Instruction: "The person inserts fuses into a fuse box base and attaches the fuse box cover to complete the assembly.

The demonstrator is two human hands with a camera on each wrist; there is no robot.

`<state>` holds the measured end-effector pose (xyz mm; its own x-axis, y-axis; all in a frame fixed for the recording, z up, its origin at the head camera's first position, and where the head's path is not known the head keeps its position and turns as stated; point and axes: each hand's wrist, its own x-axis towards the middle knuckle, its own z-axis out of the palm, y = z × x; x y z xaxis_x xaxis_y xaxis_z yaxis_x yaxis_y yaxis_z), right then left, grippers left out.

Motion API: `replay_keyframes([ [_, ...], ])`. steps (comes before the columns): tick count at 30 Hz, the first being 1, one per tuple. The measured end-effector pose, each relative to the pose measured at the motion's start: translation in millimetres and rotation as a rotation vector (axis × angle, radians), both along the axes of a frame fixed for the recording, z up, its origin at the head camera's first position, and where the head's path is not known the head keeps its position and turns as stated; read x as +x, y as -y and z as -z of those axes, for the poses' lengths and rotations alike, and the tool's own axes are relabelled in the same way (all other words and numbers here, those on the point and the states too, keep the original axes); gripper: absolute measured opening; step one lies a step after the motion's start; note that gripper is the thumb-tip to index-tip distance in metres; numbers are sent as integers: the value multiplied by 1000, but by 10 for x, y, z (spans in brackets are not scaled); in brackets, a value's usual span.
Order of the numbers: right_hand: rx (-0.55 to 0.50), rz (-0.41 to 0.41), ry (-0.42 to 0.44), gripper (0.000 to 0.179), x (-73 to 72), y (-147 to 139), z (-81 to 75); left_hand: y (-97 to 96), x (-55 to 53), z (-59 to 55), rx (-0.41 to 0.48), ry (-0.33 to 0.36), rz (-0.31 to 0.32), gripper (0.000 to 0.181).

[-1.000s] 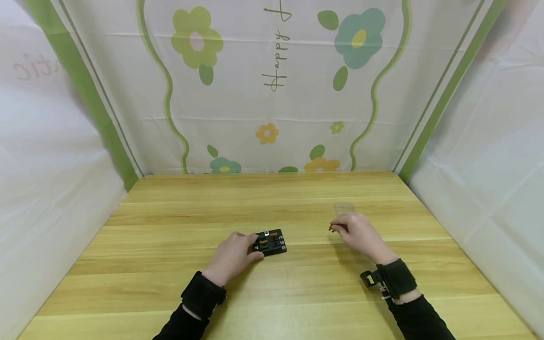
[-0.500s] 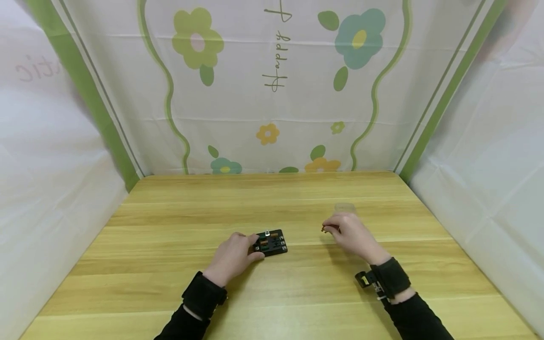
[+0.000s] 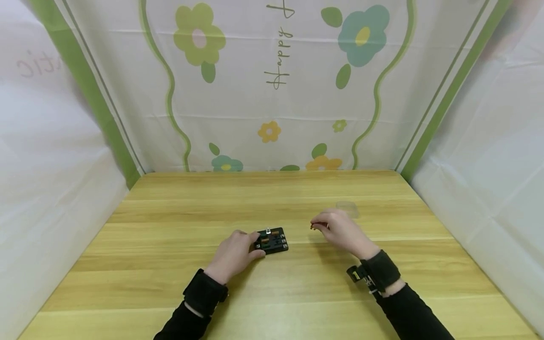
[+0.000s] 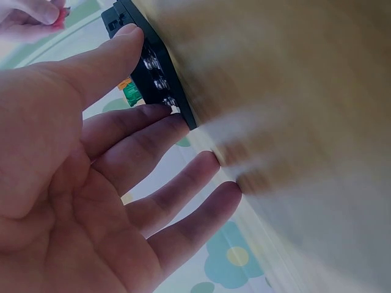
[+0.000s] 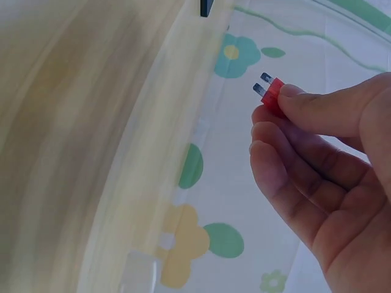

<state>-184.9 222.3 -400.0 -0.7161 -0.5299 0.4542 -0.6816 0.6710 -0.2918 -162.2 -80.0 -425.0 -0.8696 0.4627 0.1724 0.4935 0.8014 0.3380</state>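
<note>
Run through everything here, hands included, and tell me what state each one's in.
Black fuse block: on the table, orange pieces and green pieces in it.
Red fuse: off the table, prongs exposed.
Left hand: gripping the black fuse block's left end.
Right hand: pinching the red fuse.
Clear plastic piece: on the table, too faint to make out more.

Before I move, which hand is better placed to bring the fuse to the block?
The right hand, most likely: it pinches the fuse, prongs exposed, to the right of the block. The left hand grips the block's left end, so seems better suited to steadying it.
</note>
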Motion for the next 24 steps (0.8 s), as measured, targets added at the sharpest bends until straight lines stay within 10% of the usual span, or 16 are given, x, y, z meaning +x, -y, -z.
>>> replay_keyframes([
  [24,34,-51,-27,10,-54,224,-67,-2,-4,2,4,-17,1,33],
])
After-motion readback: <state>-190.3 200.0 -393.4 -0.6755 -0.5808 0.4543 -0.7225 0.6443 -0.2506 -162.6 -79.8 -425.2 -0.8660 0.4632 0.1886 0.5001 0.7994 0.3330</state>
